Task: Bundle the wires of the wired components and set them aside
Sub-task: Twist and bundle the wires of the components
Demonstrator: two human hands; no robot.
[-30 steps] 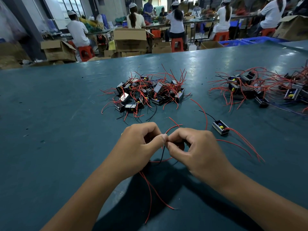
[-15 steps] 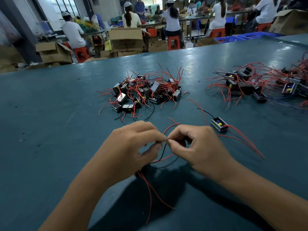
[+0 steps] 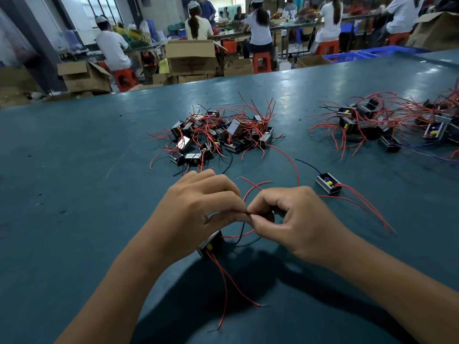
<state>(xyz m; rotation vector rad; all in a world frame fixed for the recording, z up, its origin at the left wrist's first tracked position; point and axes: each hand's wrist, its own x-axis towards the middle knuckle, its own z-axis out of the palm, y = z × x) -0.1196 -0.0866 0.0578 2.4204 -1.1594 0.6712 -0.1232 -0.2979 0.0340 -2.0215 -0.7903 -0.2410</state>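
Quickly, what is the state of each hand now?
Left hand: closed, pinching the wires of the component under it.
Right hand: closed, pinching the same wires.

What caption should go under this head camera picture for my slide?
Both hands, left and right, pinch red wires over a teal table, near a pile of wired parts.

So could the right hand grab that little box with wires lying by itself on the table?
Probably yes. The lone box lies just beyond the right hand with only bare table between, but that hand and the left hand are pinching wires and would need to let go first.
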